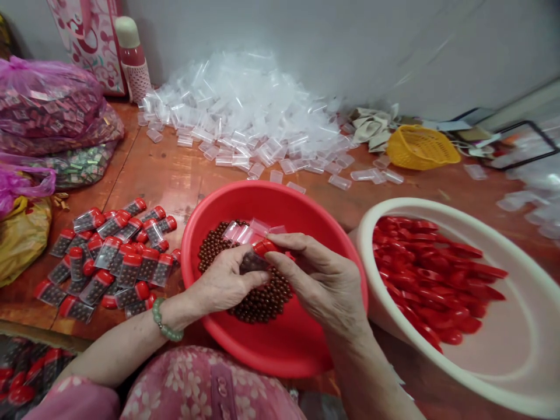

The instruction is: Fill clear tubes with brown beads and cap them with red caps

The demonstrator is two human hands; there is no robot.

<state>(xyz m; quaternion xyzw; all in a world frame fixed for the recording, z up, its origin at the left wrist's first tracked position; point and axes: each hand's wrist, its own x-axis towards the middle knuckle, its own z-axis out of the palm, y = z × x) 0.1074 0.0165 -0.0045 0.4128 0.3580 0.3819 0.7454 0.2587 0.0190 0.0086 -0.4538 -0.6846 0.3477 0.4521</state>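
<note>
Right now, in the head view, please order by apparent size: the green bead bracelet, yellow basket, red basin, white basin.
1. Red basin and white basin: too alike to rank; the white one reaches the picture edge.
2. Yellow basket.
3. Green bead bracelet.

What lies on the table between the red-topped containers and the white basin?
In the head view, the red basin with brown beads lies there, the left hand and right hand above it.

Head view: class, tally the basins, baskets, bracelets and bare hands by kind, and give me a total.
Red basin and cream basin: 2 basins
Yellow basket: 1 basket
Green bracelet: 1 bracelet
Left hand and right hand: 2 hands
Total: 6
</note>
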